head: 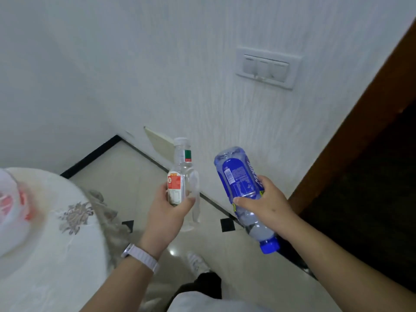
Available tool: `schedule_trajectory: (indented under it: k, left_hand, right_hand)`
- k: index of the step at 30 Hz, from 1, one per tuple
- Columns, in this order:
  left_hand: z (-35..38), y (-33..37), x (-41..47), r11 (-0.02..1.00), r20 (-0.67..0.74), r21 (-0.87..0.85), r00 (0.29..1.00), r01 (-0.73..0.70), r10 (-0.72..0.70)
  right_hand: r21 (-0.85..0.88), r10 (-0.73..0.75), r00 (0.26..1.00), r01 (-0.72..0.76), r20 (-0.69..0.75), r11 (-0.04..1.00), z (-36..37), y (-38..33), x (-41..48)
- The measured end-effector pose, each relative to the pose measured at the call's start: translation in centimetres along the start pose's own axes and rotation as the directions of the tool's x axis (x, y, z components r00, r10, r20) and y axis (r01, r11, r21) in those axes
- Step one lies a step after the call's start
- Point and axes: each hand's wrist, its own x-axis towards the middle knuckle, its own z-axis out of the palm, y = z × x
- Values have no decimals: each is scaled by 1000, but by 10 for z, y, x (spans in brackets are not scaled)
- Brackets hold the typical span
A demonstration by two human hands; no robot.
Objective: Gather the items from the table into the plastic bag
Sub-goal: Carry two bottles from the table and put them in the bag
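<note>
Nearest, at the left, the round table [56, 255] wears a white cloth with a grey flower pattern, and the plastic bag [10, 212], white with red print, lies blurred on it at the frame's edge. Over the tiled floor [126, 167], the left hand [166, 210], a white watch [140, 256] on its wrist, is wrapped around a clear bottle [182, 176], upright, with a red label. Just beside it, apart, the right hand [265, 203] grips a blue bottle [243, 190] tilted with its blue cap down. Beyond, a switch panel [266, 67] sits on the white wall.
</note>
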Motion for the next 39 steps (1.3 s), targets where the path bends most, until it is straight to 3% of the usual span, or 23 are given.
schedule_trajectory:
  k: [9, 14, 23, 27, 39]
  left_hand:
    - [-74, -23, 155, 980, -92, -165, 987, 112, -128]
    - [-132, -31, 225, 972, -188, -189, 967, 137, -173]
    - [-208, -69, 273, 926, -427, -293, 834, 236, -348]
    - [-245, -87, 297, 902, -565, -334, 708, 273, -424]
    - [-330, -97, 337, 836, -816, -500, 201, 228, -542]
  right_hand:
    - [-112, -54, 988, 71, 147, 991, 95, -97, 153]
    - [-93, -122, 964, 148, 237, 985, 159, -149, 217]
    - [-118, -156, 840, 251, 519, 961, 280, -212, 314]
    - [-101, -164, 740, 299, 653, 949, 350, -240, 362]
    - [-10, -155, 279, 512, 948, 859, 522, -345, 440]
